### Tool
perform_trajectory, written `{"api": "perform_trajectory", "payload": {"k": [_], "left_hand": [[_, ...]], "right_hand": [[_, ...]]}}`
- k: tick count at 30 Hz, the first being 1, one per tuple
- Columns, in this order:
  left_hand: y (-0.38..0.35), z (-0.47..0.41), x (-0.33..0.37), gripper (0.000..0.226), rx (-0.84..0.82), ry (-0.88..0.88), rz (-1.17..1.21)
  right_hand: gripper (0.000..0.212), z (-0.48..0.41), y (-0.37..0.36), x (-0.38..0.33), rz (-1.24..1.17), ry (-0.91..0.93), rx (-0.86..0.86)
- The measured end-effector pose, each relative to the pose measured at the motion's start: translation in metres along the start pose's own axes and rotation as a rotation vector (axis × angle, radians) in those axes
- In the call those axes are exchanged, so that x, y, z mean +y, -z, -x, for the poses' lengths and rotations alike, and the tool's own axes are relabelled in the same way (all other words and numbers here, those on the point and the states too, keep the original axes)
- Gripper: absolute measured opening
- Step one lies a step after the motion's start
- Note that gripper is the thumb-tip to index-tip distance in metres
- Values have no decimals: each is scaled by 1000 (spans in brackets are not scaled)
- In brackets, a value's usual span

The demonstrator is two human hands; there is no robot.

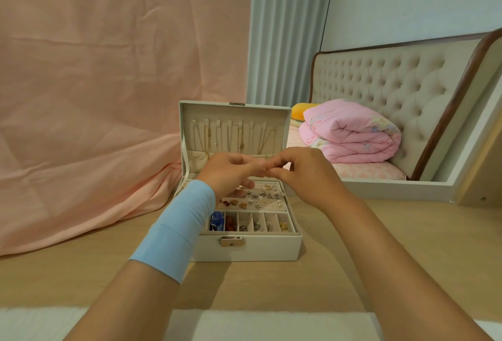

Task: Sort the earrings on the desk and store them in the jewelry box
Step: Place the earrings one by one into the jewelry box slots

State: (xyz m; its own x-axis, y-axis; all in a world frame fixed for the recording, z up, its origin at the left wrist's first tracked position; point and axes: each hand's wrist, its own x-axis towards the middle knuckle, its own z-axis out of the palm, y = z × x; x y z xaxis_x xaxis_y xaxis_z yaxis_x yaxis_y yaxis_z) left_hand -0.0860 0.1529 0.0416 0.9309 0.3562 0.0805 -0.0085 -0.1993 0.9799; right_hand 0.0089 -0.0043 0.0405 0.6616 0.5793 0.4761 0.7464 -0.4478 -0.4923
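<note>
Head camera, from the left: pink cloth (95,96) draped down onto wooden desk (366,245). Blue wristband (179,229) round the left forearm. Left hand (231,172) raised over the open jewelry box (244,249), fingers curled, tips meeting those of the right hand (301,174); any hold between them impossible to tell. Below, earrings (258,197) spread on the box's padded tray, more in the front row of small compartments. Necklaces (233,136) hung inside the upright lid. Right hand likewise curled, contents unclear. Far right, folded pink quilt (353,134) on a bed.
</note>
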Motion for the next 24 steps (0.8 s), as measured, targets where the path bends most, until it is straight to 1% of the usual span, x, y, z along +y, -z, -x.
{"api": "perform_trajectory", "payload": {"k": [2,4,5,7,8,11,14,18,20,21,23,24], "left_hand": [[0,0,0,16,13,3,-61],[0,0,-1,14,13,2,-124],[1,0,-1,13,4,1,-140],[2,0,-3,12,-23,3,-148],[3,0,-3,13,-39,8,-144],[5,2,-4,18,-80,14,-121],[7,1,-4,21,-109,16,-63],[7,-2,-6,20,-125,-8,-12],[7,-5,-8,19,-93,-38,-128],[8,-6,-10,19,-71,-69,-257],[9,-7,-14,19,-62,-118,-577],[9,-6,-14,18,-74,-118,-694]], "right_hand": [[6,1,3,-4,88,49,-51],[3,1,4,-7,86,78,-67],[7,1,4,-7,57,84,-65],[16,1,4,-6,-17,76,-60],[17,1,3,-5,-46,72,-57],[11,2,-2,-4,-156,58,-17],[12,1,-6,-5,-392,-28,54],[7,1,-8,-6,-549,-72,38],[6,2,-7,-2,-506,-84,7],[6,2,-6,1,-411,-84,-27],[7,2,-8,8,-119,-73,-117],[8,3,-10,9,18,-67,-159]]}}
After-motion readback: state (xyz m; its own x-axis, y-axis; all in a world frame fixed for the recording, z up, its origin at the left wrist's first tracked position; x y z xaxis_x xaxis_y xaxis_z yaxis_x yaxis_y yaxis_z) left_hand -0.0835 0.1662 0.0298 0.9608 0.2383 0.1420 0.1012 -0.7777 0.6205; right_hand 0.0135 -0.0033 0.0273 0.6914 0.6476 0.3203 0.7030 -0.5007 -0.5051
